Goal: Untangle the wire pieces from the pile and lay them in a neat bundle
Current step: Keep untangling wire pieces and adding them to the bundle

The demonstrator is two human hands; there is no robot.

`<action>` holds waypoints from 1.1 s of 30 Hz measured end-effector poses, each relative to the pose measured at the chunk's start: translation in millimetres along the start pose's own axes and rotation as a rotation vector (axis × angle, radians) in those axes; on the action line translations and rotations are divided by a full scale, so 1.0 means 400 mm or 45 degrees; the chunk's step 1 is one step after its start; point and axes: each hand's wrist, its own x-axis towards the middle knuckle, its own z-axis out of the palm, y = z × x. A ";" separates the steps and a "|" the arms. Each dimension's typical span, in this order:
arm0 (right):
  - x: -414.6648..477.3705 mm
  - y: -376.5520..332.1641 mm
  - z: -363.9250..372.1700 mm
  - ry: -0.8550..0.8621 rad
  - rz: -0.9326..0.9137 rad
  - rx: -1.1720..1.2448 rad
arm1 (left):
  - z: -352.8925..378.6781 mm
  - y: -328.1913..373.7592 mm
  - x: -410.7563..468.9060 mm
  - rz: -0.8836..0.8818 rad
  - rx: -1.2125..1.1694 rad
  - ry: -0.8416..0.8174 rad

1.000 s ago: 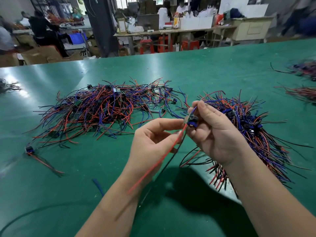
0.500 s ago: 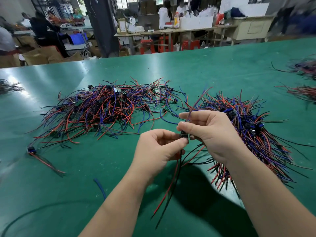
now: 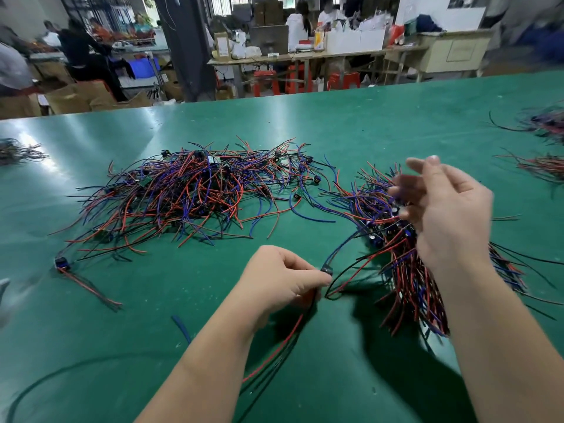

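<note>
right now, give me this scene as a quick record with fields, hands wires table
left hand: pinches one wire piece at its black plug, wires trailing toward the person
right hand: raised over the bundle, fingers spread and blurred, seems to hold nothing
pile: tangled red, blue and black wires, left of centre
bundle: wires roughly lined up, on the right, below the right hand
table: green
stray piece: lies alone left of the pile

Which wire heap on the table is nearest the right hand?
The bundle beneath the right hand, its wires roughly parallel. The big tangled pile lies farther left.
</note>
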 end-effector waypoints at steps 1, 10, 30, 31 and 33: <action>0.006 -0.004 -0.007 0.089 -0.092 -0.039 | -0.005 -0.002 0.003 -0.017 -0.052 0.049; -0.042 0.023 0.027 -0.522 -0.095 -0.453 | -0.006 0.031 0.004 0.219 -0.710 0.146; 0.064 0.003 -0.078 0.198 -0.314 -1.052 | -0.100 -0.036 0.048 0.386 0.964 0.888; 0.059 0.003 -0.072 0.179 -0.329 -1.076 | -0.112 -0.046 0.058 0.319 1.103 0.883; 0.046 0.006 -0.053 0.119 -0.350 -1.091 | -0.139 -0.063 0.074 0.100 1.341 0.793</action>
